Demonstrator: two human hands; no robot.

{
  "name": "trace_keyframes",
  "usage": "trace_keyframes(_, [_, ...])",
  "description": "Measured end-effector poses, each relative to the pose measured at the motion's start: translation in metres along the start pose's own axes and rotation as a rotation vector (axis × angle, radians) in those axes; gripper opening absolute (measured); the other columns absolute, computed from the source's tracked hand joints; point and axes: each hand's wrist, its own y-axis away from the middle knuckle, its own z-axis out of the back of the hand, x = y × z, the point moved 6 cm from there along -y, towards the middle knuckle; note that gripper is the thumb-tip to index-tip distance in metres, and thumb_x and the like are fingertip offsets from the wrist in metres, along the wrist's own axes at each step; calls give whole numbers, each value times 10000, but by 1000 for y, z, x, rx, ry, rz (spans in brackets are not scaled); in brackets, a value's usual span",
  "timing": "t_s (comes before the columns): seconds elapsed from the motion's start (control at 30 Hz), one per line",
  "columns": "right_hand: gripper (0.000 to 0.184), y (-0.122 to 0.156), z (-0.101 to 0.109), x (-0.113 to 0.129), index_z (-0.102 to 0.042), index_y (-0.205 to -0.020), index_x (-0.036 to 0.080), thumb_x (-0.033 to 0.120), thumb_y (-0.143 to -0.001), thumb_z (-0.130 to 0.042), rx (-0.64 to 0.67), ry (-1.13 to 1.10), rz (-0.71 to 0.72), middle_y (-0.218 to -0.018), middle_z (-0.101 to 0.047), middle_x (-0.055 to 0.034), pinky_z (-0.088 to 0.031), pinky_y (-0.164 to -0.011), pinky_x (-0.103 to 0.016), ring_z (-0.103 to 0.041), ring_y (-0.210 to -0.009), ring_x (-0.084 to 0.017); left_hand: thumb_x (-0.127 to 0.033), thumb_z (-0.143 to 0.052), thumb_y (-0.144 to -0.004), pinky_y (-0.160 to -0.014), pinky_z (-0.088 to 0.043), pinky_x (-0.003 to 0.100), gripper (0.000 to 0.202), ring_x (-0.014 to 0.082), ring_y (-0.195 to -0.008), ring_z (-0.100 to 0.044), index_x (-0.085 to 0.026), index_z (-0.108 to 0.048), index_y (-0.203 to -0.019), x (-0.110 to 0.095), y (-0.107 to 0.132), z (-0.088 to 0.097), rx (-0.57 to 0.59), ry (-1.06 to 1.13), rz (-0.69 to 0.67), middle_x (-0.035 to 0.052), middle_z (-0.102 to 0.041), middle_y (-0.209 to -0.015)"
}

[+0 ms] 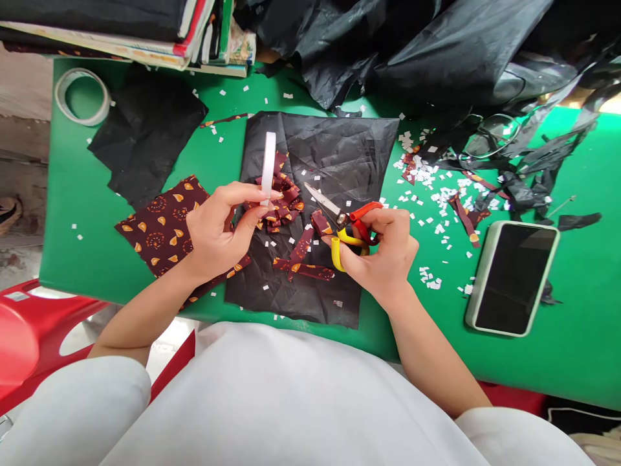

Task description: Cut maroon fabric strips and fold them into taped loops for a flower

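Note:
Between the thumb and fingers of my left hand (pixel 220 226), a narrow white strip (pixel 268 162) stands nearly upright; whether it is paper or tape I cannot tell. My right hand (pixel 385 252) grips scissors (pixel 342 220) with red and yellow handles, their blades pointing up and left, apart from the strip. Below both hands lies a black sheet (pixel 334 155). On it sit a bunched heap of maroon patterned cloth pieces (pixel 286 204), partly behind my left fingers, and several loose cloth strips (pixel 310 270). Patterned maroon cloth (pixel 160 223) lies under my left wrist.
On the green table (pixel 582 349) are a phone (pixel 509 278), a tape roll (pixel 83 97), another black piece (pixel 150 129) and scattered white bits (pixel 446 200). Eyeglasses (pixel 490 136) rest at right. Books (pixel 121 39) and black plastic (pixel 436 52) line the back.

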Motion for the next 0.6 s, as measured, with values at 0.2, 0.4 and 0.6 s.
trace_keyframes(0.2, [326,1,1,6,-387,-895,232,300,-659,-599,39,47,97,-685,-538,28,-352,-409,-245,-482,-502,-107,-87,-591,-802,-696,-576,256,123,126,-806,-677,-205,-562,-820,-3,-3,-1,28,-49,-21,-19,-677,-855])
trace_keyframes(0.4, [339,3,-2,12,-392,-912,223,321,-655,-589,60,88,152,-705,-570,13,-340,-410,-252,-480,-496,-110,-92,-624,-782,-691,-590,225,298,134,-851,-689,-267,-565,-1016,-1,-1,1,7,13,47,-24,-680,-915])
trace_keyframes(0.6, [346,5,-2,14,-406,-934,216,326,-658,-584,30,106,174,-709,-574,5,-362,-413,-255,-469,-486,-112,-98,-656,-759,-701,-586,207,297,132,-840,-699,-259,-605,-1003,-3,1,0,17,-17,13,-30,-701,-945])
